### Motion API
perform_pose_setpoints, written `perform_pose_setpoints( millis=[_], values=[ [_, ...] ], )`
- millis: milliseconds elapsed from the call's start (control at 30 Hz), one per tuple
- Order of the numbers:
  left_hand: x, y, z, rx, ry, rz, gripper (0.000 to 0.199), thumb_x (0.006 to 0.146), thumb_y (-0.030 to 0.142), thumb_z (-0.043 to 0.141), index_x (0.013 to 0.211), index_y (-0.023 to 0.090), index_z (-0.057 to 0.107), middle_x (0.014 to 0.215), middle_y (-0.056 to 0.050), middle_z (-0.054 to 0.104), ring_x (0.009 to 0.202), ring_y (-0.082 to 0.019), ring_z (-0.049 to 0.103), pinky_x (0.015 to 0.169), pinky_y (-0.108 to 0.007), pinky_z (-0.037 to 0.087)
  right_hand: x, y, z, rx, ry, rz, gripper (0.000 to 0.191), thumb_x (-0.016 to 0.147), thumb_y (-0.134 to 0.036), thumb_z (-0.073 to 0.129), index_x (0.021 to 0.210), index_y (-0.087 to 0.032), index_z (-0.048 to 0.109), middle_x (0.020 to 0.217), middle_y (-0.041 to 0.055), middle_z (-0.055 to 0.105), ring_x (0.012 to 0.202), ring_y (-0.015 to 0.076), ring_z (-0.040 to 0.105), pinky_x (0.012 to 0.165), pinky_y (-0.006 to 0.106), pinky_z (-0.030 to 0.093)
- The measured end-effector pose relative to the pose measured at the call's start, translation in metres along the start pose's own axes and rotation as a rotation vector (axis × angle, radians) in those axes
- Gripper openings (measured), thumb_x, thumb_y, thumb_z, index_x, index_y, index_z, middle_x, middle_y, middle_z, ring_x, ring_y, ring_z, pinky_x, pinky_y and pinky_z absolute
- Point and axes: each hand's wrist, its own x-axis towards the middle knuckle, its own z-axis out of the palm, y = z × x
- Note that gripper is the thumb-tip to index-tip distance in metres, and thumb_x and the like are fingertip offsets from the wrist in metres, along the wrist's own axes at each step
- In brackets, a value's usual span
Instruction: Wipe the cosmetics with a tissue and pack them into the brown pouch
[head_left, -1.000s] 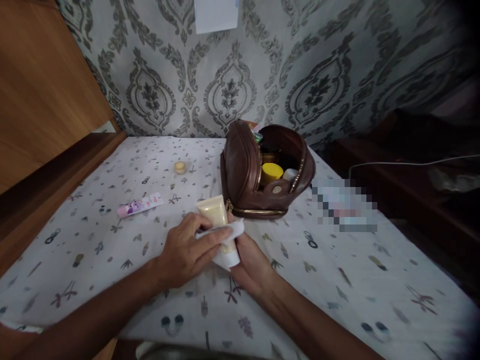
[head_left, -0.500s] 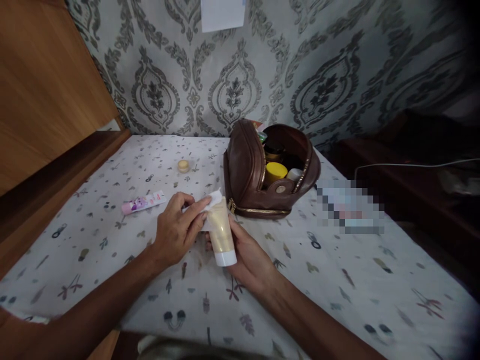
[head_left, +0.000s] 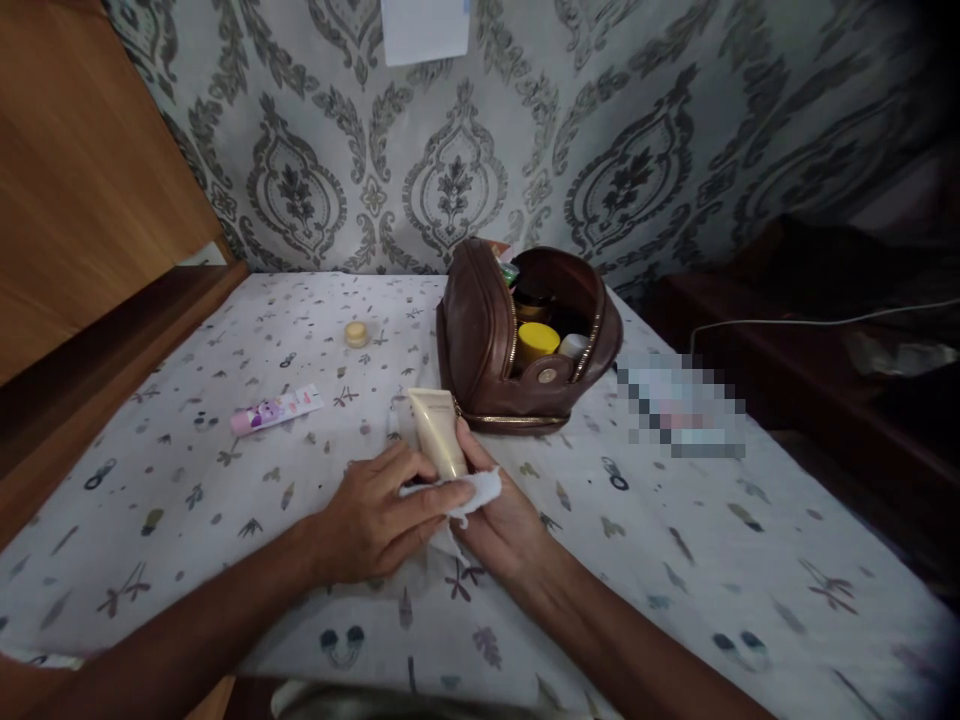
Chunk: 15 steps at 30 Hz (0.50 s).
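Near the middle of the patterned cloth (head_left: 615,580), just short of the open brown bag (head_left: 484,340), holding a pale gold tube (head_left: 437,430) tilted, flat end up, in the closed right hand (head_left: 510,525); gripping a white tissue (head_left: 484,489) across its lower part with the bent fingers of the left hand (head_left: 367,515); for even contact, best to keep the tissue flat, support the tube from behind, and press lightly, sparing the soft walls.

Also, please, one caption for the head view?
Left hand holds white tissue against cream tube in right hand, near open brown bag.
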Motion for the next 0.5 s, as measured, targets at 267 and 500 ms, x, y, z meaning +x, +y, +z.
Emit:
perform_pose_setpoints(
  millis=[267, 500],
  values=[
    [-0.001, -0.011, -0.005, 0.174, 0.126, -0.128, 0.043, 0.096, 0.015, 0.051, 0.138, 0.022, 0.055, 0.095, -0.005, 0.054, 0.082, -0.016, 0.054, 0.067, -0.027, 0.048, 0.009, 0.006, 0.004, 0.032, 0.098, -0.165, 0.018, 0.085, -0.028, 0.073, 0.100, -0.020, 0.068, 0.075, -0.0037, 0.068, 0.065, 0.0128, 0.062, 0.064, 0.025, 0.054],
    [-0.001, -0.020, -0.010, 0.255, 0.200, -0.270, 0.046, 0.097, 0.016, 0.050, 0.143, 0.024, 0.052, 0.095, -0.005, 0.052, 0.082, -0.016, 0.054, 0.067, -0.027, 0.047, 0.001, 0.011, 0.004, 0.039, 0.077, -0.043, 0.030, 0.090, -0.045, 0.068, 0.095, -0.016, 0.069, 0.074, -0.0015, 0.069, 0.059, 0.0111, 0.060, 0.050, 0.023, 0.049]
  ],
)
